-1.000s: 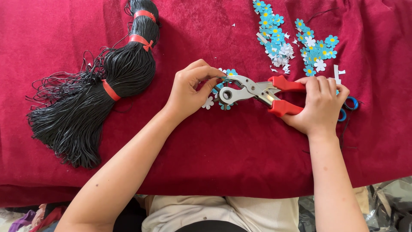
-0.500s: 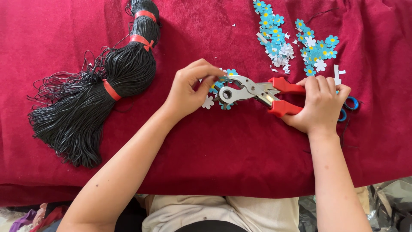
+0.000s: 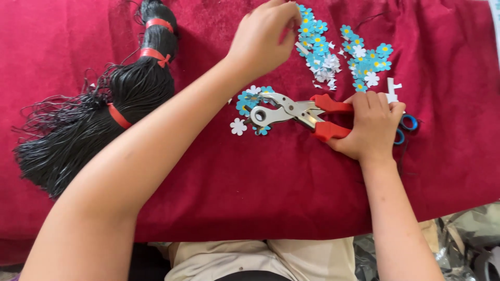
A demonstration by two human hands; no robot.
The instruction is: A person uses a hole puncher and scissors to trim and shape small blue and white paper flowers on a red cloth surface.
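Right hand is wrapped around the red handles of the punch pliers, grip closed on them. The metal head of the pliers points away from that hand and rests on a small cluster of blue and white paper flowers; one white flower lies just beside the head, on the near side.

Left hand is up beyond the pliers, fingers curled and pinched at the edge of the bigger pile of blue flowers. Can't tell if anything is actually between the fingertips.

A second flower pile sits just beyond the right hand. Blue rings poke out from behind that hand, on the side away from the pliers' head.

Everything lies on a red cloth. A black cord bundle with red ties lies well apart from the pliers, past the left forearm.
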